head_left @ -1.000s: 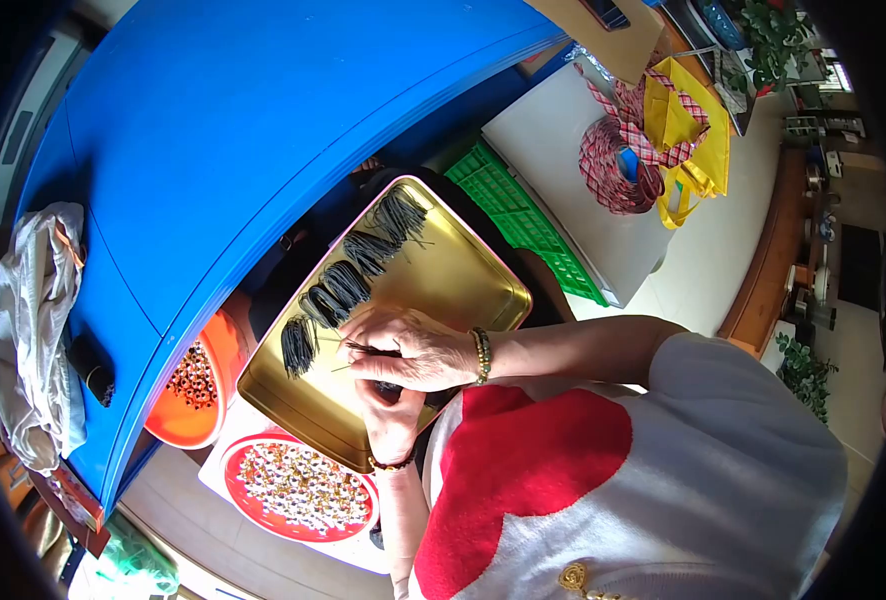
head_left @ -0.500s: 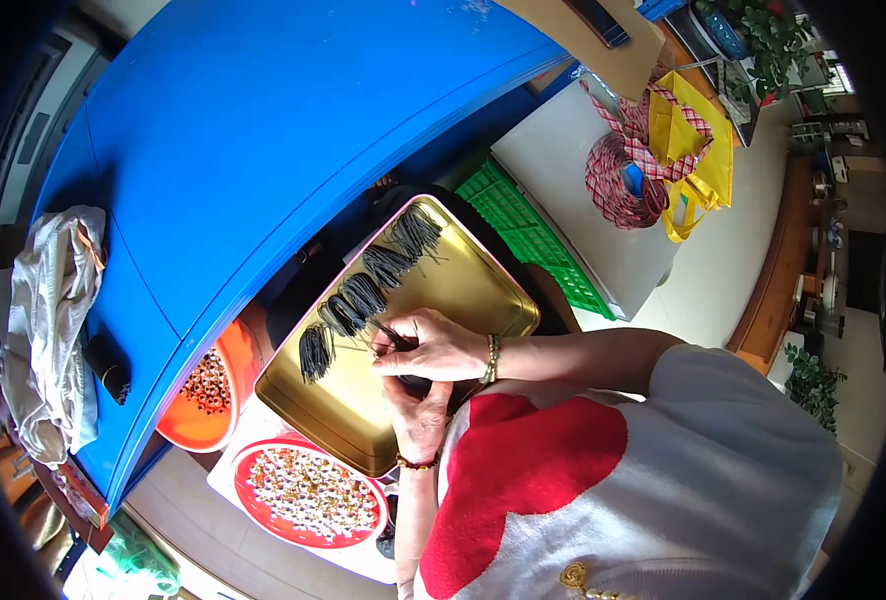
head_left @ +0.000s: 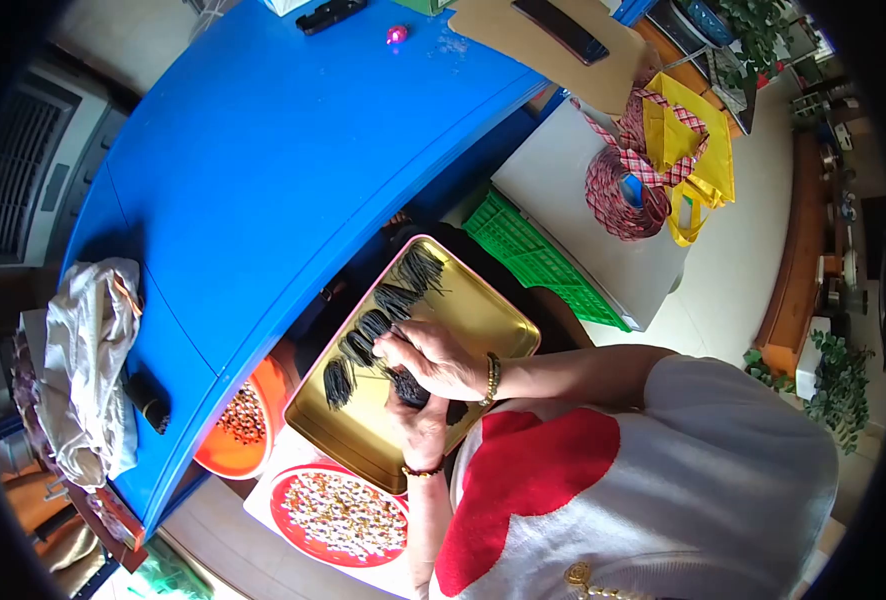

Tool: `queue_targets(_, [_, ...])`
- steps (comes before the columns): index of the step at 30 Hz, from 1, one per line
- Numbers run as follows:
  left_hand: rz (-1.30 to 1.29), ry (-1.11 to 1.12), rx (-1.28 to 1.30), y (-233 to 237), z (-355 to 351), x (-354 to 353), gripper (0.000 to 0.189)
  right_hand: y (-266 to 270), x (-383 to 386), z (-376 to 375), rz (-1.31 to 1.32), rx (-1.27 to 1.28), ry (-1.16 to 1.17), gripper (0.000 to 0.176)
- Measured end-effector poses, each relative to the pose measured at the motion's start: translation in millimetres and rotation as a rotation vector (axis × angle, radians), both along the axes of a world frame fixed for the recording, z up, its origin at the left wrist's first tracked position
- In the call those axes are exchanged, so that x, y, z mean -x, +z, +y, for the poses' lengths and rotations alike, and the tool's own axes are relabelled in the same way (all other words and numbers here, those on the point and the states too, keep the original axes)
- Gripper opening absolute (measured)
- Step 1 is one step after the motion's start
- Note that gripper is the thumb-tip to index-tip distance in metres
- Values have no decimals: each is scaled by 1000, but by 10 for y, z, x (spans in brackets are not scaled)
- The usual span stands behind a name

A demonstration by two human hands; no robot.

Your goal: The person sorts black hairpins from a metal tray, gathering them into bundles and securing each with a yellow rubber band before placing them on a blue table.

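Note:
A gold-coloured tray [head_left: 483, 325] sits in front of my body, with several bundles of short black cords [head_left: 338, 383] in a row along its far side. My left hand [head_left: 418, 425], with a dark beaded bracelet, is closed around a black cord bundle [head_left: 410, 389] over the tray's near part. My right hand [head_left: 433, 358], with a gold-toned bracelet, is closed just above it, its fingertips beside the middle bundles. What the right fingers pinch is hidden from view.
Beyond the tray runs a blue table [head_left: 263, 150] with a crumpled pale cloth [head_left: 93, 370]. An orange basin [head_left: 268, 400] and a red basin [head_left: 283, 500] hold small beads. A green crate [head_left: 543, 260], a roll of checked ribbon [head_left: 613, 200] and a yellow bag [head_left: 718, 140] lie rightward.
The view has shifted, so tray, table and basins appear lower and further right. My right hand has closed its fingers, and more of the black bundle shows between the hands.

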State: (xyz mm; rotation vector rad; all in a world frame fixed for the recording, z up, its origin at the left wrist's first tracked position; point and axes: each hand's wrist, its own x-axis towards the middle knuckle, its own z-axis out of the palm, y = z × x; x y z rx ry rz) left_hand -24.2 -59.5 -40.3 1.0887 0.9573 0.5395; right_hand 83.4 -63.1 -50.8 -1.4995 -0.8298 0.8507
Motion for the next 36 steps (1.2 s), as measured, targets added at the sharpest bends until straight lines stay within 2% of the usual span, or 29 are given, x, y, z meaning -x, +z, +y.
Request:
queue_targets(3, [9,0,23,-20,-42,10,22,90,-26,-18,79,-11,-51,27])
queue_targets(7, [-4,-48,162,77,-45,3,20,262,-203,1,-234,44,60,35])
queue_targets(9, [-12,-147,154,125,-13,-8,20,391,-251,154,192,48,-117,49])
queue_targets(12, [22,-172,171,238,21,-30,18,682,-449,318,686,-32,-20,52])
queue_targets(13, [37,-157,174,288,52,-54,18,727,-512,365,779,-66,-32,52])
queue_targets(15, [72,-98,149,356,160,-19,16,781,-631,409,780,-233,-83,43])
queue_targets(16, [65,-35,56,419,236,-13,17,850,-701,404,806,-324,-70,36])
queue_targets(19, [139,110,-369,744,550,-12,14,909,-662,230,40,-463,-143,27])
queue_targets(20, [202,95,-606,811,700,6,12,921,-628,98,117,-445,-19,23])
queue_targets(22, [213,167,-804,1015,1050,-5,11,803,-589,-48,-38,-450,165,19])
queue_targets(23, [164,259,-766,1148,1244,-73,12,614,-524,-88,-114,-447,223,21])
queue_targets(24, [242,291,-832,1227,1431,-150,17,425,-435,-104,-143,-429,210,23])
queue_targets(25, [320,323,-899,1245,1629,-224,23,346,-397,-145,-179,-289,234,21])
queue_targets(27, [446,217,-911,1147,2106,-274,34,81,-201,-119,-307,-98,196,19])
queue_targets(29, [756,75,-900,1003,2523,-332,39,91,-115,-127,-556,77,344,16])
queue_targets(31, [885,-7,-949,778,2831,-320,45,-19,-31,-100,-779,180,495,16])
queue_targets(32, [949,31,-1232,540,3025,-246,44,6,-16,-82,-842,255,575,18])
queue_targets(33, [1029,2,-1276,582,2945,-304,51,-27,1,-71,-855,228,571,17])
queue_targets(36, [1261,-105,-1101,674,2827,-440,66,-118,53,-100,-871,183,621,16])
